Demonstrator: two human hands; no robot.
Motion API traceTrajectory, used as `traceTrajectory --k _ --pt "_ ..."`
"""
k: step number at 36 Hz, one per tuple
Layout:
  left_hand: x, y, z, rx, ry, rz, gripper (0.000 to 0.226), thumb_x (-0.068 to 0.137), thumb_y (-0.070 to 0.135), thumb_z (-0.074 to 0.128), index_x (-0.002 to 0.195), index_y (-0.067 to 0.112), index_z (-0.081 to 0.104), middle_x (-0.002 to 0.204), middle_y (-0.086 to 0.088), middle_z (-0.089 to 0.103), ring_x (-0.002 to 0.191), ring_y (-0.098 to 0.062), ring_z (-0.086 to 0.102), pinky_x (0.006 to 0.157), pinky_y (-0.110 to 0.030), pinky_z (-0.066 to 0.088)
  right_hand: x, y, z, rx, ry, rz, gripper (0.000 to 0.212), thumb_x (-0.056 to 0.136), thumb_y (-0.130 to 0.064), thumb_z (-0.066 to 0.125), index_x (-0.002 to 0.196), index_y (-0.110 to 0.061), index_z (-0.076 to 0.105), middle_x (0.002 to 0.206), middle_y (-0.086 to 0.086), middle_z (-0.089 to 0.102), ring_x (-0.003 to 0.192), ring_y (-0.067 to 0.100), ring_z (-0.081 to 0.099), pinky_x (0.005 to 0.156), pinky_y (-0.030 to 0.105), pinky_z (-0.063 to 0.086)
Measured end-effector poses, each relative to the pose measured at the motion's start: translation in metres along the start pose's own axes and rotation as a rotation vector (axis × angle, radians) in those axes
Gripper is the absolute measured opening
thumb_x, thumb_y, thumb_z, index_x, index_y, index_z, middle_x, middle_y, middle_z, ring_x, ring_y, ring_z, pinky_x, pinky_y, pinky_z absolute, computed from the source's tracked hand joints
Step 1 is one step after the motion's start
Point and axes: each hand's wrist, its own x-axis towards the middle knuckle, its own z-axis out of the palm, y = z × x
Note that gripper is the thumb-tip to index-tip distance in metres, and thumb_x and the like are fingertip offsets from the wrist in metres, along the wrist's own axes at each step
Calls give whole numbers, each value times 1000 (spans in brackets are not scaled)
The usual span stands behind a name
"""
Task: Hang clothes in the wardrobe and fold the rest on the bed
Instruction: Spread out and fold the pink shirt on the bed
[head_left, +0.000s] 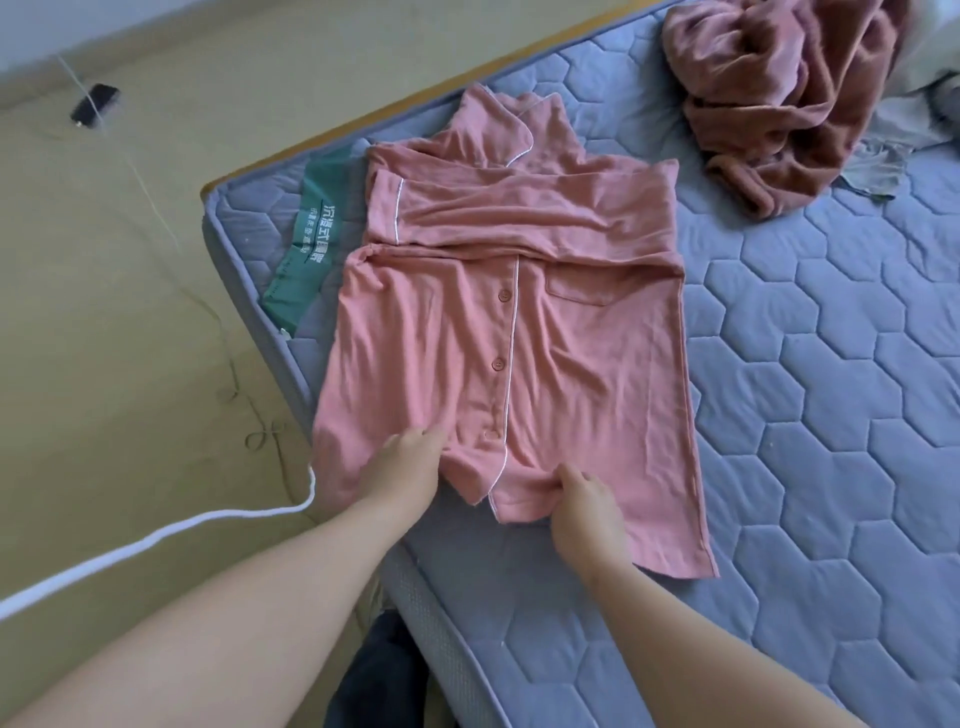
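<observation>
A pink button-front pyjama shirt (561, 338) with white piping lies front up on the blue quilted mattress (831, 415). Both sleeves are folded across its chest. My left hand (405, 462) rests on the lower left hem, fingers pointing toward the buttons and pressing the cloth. My right hand (587, 504) pinches the bunched hem near the button placket. The shirt's left edge hangs slightly over the mattress corner.
A crumpled reddish-brown fleece garment (779, 93) lies at the far right of the mattress, with grey and white cloth (883, 156) beside it. A green label (306, 234) is on the mattress corner. A white cable (156, 540) and a black phone (95, 104) lie on the floor.
</observation>
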Motion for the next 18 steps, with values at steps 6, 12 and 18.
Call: traceTrajectory --k 6,12,18 --pt "-5 17 -45 -5 5 62 11 86 8 39 89 18 35 113 -10 57 101 -34 54 71 -35 40 -12 -5 -54 114 20 -47 17 86 -3 35 97 -13 44 105 9 59 86 27 48 67 31 34" --pt "-17 25 -90 199 -81 148 38 82 54 56 101 23 46 120 -1 54 109 -27 55 70 -31 36 -29 -17 -97 -71 58 -137 12 83 -14 46 92 -16 39 101 3 56 83 30 50 63 31 33" --pt "-15 23 -125 388 40 113 39 85 1 41 121 18 45 128 -6 49 112 -34 53 68 -31 33 -26 -22 -126 -249 76 -221 21 85 -1 40 102 -12 44 110 6 51 96 32 56 64 32 34"
